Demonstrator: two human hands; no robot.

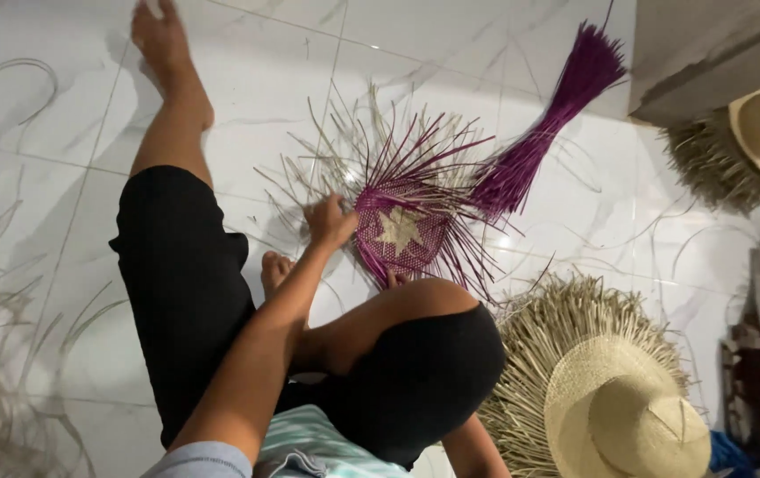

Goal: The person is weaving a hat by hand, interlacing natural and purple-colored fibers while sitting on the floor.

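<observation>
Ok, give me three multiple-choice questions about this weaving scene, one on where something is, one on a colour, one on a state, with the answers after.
1. Where does the bundle of purple straw lie?
A. On the tiled floor beyond the woven piece
B. On the person's lap
C. Inside a straw hat

2. What colour is the star in the middle of the woven piece?
A. Black
B. Pale straw
C. Blue

3. What state is the woven piece in?
A. Rolled up
B. Trimmed all round
C. Unfinished, loose strands fanning out

Answers: 1 A, it rests on the white tiles past the piece. 2 B, a light tan star sits amid purple. 3 C, long ends stick out around it, with the left hand on its edge.
</observation>
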